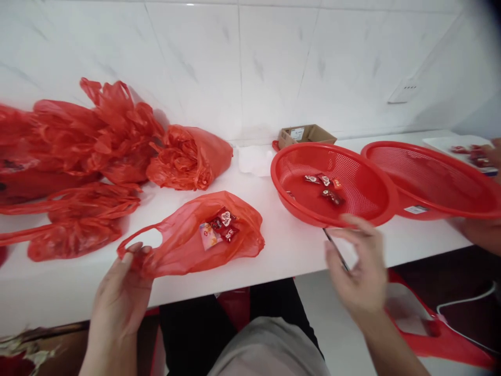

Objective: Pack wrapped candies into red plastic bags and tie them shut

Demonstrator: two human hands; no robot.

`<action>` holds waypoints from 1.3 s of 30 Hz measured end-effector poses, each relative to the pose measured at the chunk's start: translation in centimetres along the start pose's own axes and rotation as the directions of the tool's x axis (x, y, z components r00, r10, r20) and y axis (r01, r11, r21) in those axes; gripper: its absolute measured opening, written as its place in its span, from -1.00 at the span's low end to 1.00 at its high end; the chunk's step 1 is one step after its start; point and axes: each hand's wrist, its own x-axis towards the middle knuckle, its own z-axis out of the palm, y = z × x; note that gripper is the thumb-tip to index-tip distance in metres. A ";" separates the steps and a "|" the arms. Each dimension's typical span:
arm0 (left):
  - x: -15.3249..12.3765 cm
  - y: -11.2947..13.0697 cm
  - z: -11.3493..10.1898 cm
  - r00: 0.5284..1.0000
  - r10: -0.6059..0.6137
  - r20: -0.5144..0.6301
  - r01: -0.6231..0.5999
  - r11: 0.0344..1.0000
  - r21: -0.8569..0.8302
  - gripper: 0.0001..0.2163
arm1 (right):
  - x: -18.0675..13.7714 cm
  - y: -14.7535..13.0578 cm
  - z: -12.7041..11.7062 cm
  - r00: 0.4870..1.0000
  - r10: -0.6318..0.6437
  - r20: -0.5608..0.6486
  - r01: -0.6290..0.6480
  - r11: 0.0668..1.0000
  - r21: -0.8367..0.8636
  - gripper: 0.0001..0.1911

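My left hand (122, 292) pinches the handle of a red plastic bag (183, 245) that lies open on the white counter (285, 245). Inside the bag are a few wrapped candies (219, 225). My right hand (358, 271) hovers at the counter's front edge, just below a round red basket (332, 209), fingers loosely spread and holding nothing. The basket holds several wrapped candies (324, 187).
A heap of red plastic bags (97, 151) fills the counter's left side. A second red basket (434, 180) sits to the right, beside another person's hand (493, 156) over a white tray of candies. A small cardboard box (305, 134) stands by the tiled wall.
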 end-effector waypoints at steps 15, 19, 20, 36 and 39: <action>1.7 9.9 5.9 0.852 0.448 0.273 -0.401 0.891 -0.212 -0.94 | 17.7 -9.1 4.1 0.925 -0.109 0.364 -0.075 0.888 0.455 -0.92; 1.3 12.9 8.1 0.768 0.569 0.295 -0.520 0.822 -0.233 -0.93 | 21.2 -11.5 2.8 0.930 -0.135 0.341 -0.036 0.892 0.451 -0.93; 1.3 13.4 8.5 0.745 0.590 0.311 -0.544 0.807 -0.229 -0.93 | 21.7 -11.8 2.5 0.923 -0.158 0.351 -0.024 0.887 0.461 -0.95; -1.5 13.3 13.0 0.519 -0.025 0.855 -0.520 0.784 0.339 -0.54 | 21.2 -16.8 4.1 0.585 -0.461 0.668 0.031 0.835 0.549 -0.83; -1.4 12.3 14.0 0.541 -0.097 0.835 -0.562 0.698 0.445 -0.63 | 19.2 -18.8 4.7 0.539 -0.524 0.659 0.043 0.799 0.600 -0.90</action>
